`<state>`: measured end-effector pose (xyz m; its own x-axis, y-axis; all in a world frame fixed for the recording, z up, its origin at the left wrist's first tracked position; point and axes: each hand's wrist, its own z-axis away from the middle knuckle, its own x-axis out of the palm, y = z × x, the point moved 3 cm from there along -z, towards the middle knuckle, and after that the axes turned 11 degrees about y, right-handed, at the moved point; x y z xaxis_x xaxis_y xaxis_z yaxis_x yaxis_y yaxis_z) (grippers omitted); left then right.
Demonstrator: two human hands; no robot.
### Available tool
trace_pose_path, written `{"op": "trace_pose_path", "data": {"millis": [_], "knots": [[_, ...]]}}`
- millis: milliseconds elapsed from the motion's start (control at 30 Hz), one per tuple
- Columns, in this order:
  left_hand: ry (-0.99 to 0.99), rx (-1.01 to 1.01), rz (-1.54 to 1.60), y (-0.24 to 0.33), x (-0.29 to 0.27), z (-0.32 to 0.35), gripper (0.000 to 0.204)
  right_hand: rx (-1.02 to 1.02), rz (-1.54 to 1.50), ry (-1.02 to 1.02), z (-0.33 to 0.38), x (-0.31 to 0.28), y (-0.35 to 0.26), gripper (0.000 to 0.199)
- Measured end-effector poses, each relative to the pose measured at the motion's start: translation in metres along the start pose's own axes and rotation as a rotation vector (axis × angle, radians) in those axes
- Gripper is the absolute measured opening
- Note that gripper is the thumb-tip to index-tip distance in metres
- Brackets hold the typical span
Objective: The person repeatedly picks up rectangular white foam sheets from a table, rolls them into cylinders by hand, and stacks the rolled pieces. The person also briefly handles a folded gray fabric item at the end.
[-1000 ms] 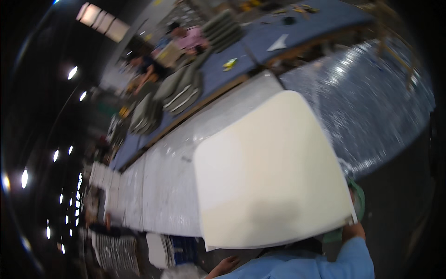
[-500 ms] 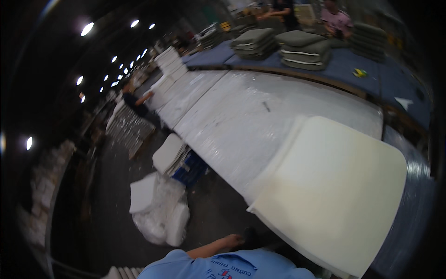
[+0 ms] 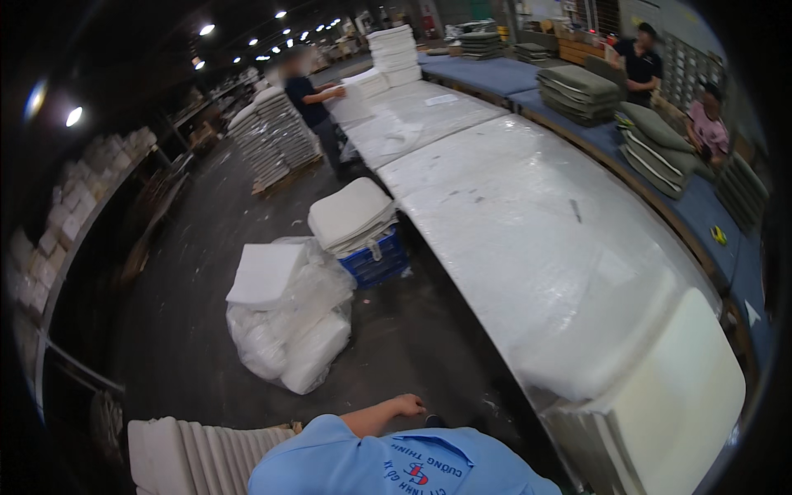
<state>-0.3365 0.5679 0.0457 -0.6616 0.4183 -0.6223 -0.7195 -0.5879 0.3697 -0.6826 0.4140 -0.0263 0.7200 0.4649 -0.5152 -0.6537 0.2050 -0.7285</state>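
My left hand [image 3: 407, 405] hangs low in front of my blue shirt, above the dark floor. Its fingers point away and are too small to make out; no object shows in it. My right hand is out of view. To the right stand cream foam cushion pads [image 3: 678, 404], on edge at the near end of a long table [image 3: 495, 223] wrapped in clear plastic film. At lower left, beside my sleeve, a row of off-white pads [image 3: 194, 454] stands packed together.
Left of the table sit a blue crate [image 3: 375, 260] topped with white pads [image 3: 351, 216] and a plastic bag of white foam [image 3: 289, 330]. A person [image 3: 312, 103] stands by white stacks at the far end. Across blue tables with green cushions [image 3: 577, 92] are two more people.
My view has swung, so the table and crate sit further from the right edge. The large cream pad now appears lower right, on edge. My left hand still hangs low.
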Motion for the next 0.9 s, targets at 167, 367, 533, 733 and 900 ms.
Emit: {"op": "trace_pose_path", "data": {"millis": [167, 367, 533, 733, 900], "knots": [[0.119, -0.077, 0.083, -0.085, -0.069, -0.013, 0.053, -0.012, 0.019, -0.203, -0.032, 0.090, -0.086, 0.032], [0.146, -0.056, 0.225, -0.135, -0.108, -0.030, 0.052, 0.005, 0.046, -0.360, -0.072, 0.170, -0.164, 0.032], [0.113, -0.012, 0.397, -0.144, -0.126, -0.068, 0.051, 0.071, 0.083, -0.442, -0.124, 0.210, -0.202, 0.032], [0.128, 0.093, 0.462, -0.176, -0.203, -0.141, 0.056, 0.202, 0.126, -0.439, -0.230, 0.227, -0.269, 0.033], [0.115, -0.399, 0.785, -0.242, -0.268, -0.196, 0.047, 0.312, 0.181, -0.370, -0.322, 0.202, -0.322, 0.033]]}}
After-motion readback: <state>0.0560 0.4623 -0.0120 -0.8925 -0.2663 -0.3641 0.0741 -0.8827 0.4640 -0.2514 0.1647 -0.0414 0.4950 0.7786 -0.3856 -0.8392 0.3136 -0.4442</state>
